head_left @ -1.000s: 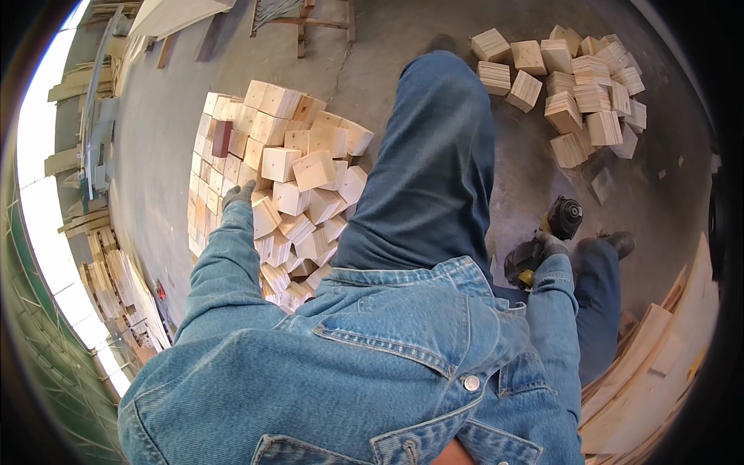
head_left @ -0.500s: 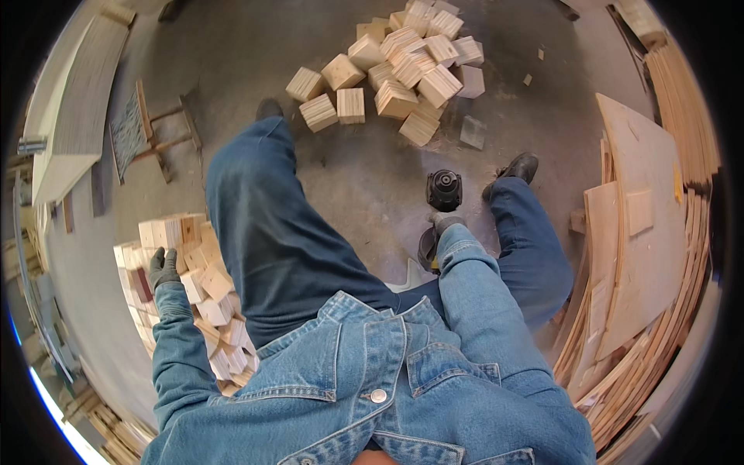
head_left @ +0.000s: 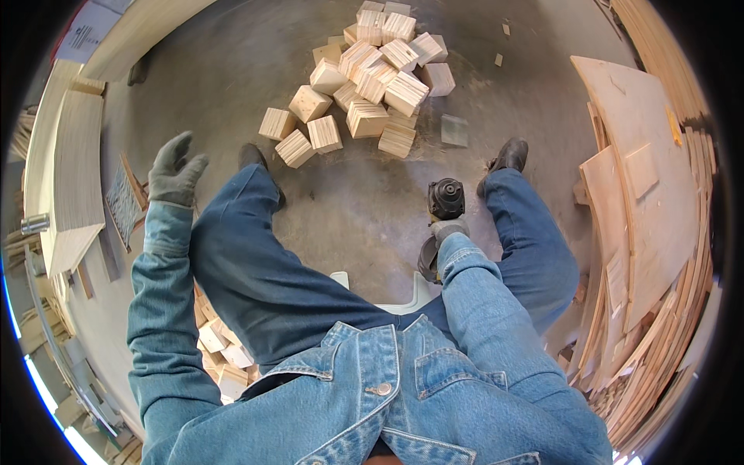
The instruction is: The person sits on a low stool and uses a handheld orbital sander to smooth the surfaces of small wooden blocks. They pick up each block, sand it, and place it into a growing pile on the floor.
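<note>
One power tool [head_left: 446, 199] | clamped in right hand [head_left: 449, 229], protruding beyond | left hand [head_left: 175, 174]: fingers apart

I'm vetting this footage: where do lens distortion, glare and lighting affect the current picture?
Head view, right: fisheye bends the stacked tan wooden sheets; head view, lower left: a glaring white-blue strip of light; head view, centre: soft sheen on the grey concrete floor, the black-and-yellow power tool in the grey-gloved right hand dark but distinct.

A person's blue denim-sleeved left arm [head_left: 167, 310] extends, its grey-gloved left grip [head_left: 174, 174] loosely spread; the blue denim-sleeved right arm [head_left: 492, 302] reaches forward, its grey-gloved right grip [head_left: 449, 229] curled closed.
</note>
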`<action>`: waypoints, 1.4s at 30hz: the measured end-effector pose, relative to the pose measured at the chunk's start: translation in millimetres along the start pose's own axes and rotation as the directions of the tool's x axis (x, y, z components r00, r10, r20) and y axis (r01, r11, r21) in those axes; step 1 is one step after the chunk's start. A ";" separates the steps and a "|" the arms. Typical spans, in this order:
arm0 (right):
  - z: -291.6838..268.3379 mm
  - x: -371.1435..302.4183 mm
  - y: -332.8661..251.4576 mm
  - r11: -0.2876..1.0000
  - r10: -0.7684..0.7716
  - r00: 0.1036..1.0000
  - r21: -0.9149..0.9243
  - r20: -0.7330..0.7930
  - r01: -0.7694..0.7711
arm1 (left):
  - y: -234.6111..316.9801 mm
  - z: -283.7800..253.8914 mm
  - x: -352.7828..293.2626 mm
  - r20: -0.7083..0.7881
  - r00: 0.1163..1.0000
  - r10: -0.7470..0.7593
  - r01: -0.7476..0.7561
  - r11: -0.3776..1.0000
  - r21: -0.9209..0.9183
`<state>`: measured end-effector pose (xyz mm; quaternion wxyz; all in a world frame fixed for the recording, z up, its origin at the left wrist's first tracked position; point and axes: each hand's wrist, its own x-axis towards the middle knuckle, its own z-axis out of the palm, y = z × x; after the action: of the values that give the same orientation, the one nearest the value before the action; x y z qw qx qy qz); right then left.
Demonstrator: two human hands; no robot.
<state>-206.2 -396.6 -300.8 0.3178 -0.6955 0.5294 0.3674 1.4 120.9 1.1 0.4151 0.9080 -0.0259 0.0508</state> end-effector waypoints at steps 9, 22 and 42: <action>-31.6 -37.1 -14.4 0.992 0.074 0.997 0.103 0.036 -0.078 | 24.0 152.4 86.4 0.358 0.888 -0.288 0.182 0.936 0.302; -23.6 1.5 14.1 0.977 0.086 0.996 0.195 -0.002 -0.084 | -64.5 326.1 103.2 0.337 0.787 -0.517 0.207 0.735 0.645; -32.9 -11.8 6.4 0.988 0.092 0.994 0.116 0.053 -0.098 | -58.1 390.3 98.1 0.228 0.701 -0.676 0.292 0.563 0.773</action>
<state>-208.7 -419.6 -273.8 0.3533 -0.6405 0.5751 0.3663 131.6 -136.8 -285.1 0.0233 0.9412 0.1490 -0.3023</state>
